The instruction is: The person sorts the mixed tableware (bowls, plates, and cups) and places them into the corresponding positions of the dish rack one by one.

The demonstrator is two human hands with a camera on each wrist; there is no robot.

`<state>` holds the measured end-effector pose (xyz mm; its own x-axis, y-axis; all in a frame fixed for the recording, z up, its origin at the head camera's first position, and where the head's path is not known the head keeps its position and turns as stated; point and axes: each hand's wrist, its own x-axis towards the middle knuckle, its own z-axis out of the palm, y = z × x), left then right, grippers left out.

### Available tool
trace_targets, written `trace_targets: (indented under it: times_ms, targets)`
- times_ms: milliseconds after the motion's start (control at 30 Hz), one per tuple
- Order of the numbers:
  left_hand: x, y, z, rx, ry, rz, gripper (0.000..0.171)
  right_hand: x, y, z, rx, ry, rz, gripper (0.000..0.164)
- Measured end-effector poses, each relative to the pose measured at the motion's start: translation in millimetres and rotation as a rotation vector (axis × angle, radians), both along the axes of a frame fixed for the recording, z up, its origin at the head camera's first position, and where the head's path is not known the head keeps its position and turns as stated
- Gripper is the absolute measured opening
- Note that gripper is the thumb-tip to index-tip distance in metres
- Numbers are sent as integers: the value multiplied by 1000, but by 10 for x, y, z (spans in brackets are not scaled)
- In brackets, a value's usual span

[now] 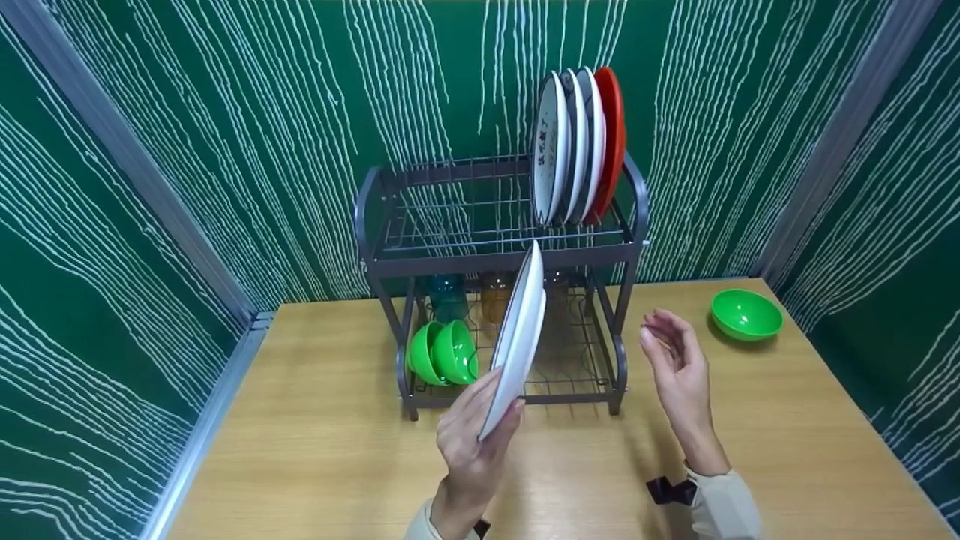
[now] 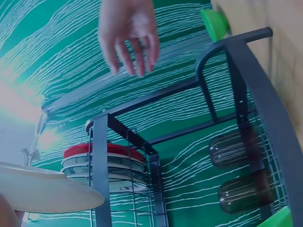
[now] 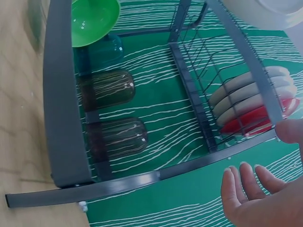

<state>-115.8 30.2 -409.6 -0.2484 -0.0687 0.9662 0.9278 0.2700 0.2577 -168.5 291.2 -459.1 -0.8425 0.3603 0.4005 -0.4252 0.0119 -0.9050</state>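
A white plate (image 1: pixel 517 337) stands nearly on edge in my left hand (image 1: pixel 476 435), which grips it by its lower rim in front of the rack. The same plate (image 2: pixel 47 189) shows at the lower left in the left wrist view. To the right of the rack my right hand (image 1: pixel 679 367) hovers with loosely bent fingers and nothing in it. On the top tier of the dark dish rack (image 1: pixel 502 259), several white plates (image 1: pixel 551 150) and a red plate (image 1: pixel 611 142) stand upright at the right end.
Two green bowls (image 1: pixel 454 352) lean together on the lower tier's left. Behind them stand a blue glass (image 1: pixel 448 296), an amber glass (image 1: pixel 495 296) and a darker glass (image 3: pixel 118 137). Another green bowl (image 1: pixel 746 315) sits on the wooden table (image 1: pixel 322 420) at right. Green patterned walls surround the table.
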Motion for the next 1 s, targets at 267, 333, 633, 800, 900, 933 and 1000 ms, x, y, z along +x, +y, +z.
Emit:
trace_targets:
  times_ms: [267, 333, 633, 800, 900, 933, 1000]
  targets:
    - [-68, -6, 131, 39, -1, 14, 28, -63, -31, -3, 94, -112, 26, 56]
    - [-108, 2, 160, 71, 40, 15, 27, -62, -57, 17, 131, -136, 41, 58]
    - [-226, 13, 295, 167, 93, 32, 24, -170, -95, -96, 250, -208, 120, 67]
    - [-293, 33, 390, 200, 87, 32, 27, -304, -54, -330, 246, -234, 160, 67]
    - [-345, 49, 455, 229, 76, 48, 29, -371, -50, -439, 247, -247, 154, 67]
    - [-364, 54, 475, 240, 72, 56, 29, -386, -56, -459, 246, -252, 153, 67]
    - [-404, 57, 510, 267, 68, 81, 30, -410, -68, -487, 240, -263, 152, 67]
